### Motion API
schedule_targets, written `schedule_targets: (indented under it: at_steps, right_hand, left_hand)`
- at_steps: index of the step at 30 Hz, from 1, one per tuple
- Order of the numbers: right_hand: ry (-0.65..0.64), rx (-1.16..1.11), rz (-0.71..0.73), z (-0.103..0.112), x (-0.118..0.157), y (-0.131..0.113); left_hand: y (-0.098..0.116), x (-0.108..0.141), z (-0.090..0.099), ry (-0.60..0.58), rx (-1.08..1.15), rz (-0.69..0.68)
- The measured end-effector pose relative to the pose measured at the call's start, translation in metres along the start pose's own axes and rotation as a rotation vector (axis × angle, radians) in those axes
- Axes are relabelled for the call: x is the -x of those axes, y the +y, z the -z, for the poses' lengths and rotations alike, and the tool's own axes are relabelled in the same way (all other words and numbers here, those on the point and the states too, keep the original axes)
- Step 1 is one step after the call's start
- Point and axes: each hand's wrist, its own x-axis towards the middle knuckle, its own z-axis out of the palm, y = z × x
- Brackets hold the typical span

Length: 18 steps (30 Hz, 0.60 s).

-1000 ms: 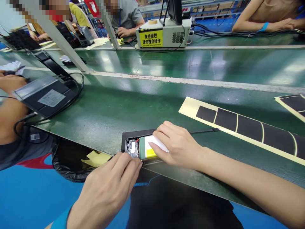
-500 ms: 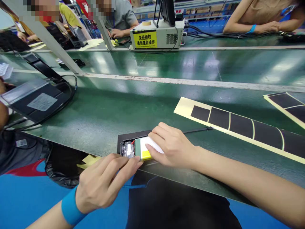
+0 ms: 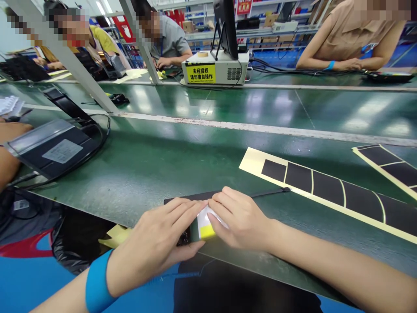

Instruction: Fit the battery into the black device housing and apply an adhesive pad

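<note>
At the bench's front edge lies a black device housing (image 3: 195, 196) with a flat battery pack (image 3: 205, 219) in it, labelled white and yellow. My left hand (image 3: 153, 228) arches over the left end, its fingers on the far side and its thumb along the near side of the pack. A bit of dark circuit board (image 3: 185, 237) shows beneath that palm. Curled over the pack's right part is my right hand (image 3: 239, 221), which hides that end. From behind it a thin black strap (image 3: 270, 192) runs right along the bench.
Sheets of black adhesive pads (image 3: 329, 189) lie on the right. On the left are a labelled black device (image 3: 61, 150) with cables and another person's arm (image 3: 11, 148). Below it hangs a black bag (image 3: 76, 232). A white instrument (image 3: 215, 69) stands across the bench, where several people sit.
My left hand has moved from the pack's near left corner to reach across its top, covering most of the circuit board. My right hand stays on the pack. The camera view has tilted up.
</note>
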Motion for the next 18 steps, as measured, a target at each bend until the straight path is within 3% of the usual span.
schedule_targets:
  at_steps: [4,9,14,18]
  right_hand:
    - [0.013,-0.053,-0.036,-0.001,0.003,-0.002]
    - [0.098,-0.196,-0.208,0.015,0.020,0.012]
    - [-0.246,-0.394,-0.330,0.030,0.042,0.030]
    - [-0.242,-0.479,-0.361,0.026,0.046,0.035]
  left_hand:
    - [0.002,-0.001,-0.001,-0.041,0.065,0.026]
    - [-0.001,0.012,-0.010,0.071,0.040,-0.001]
    - [-0.009,0.023,-0.018,0.010,-0.093,-0.025]
    - [-0.023,0.028,-0.026,0.075,-0.152,-0.128]
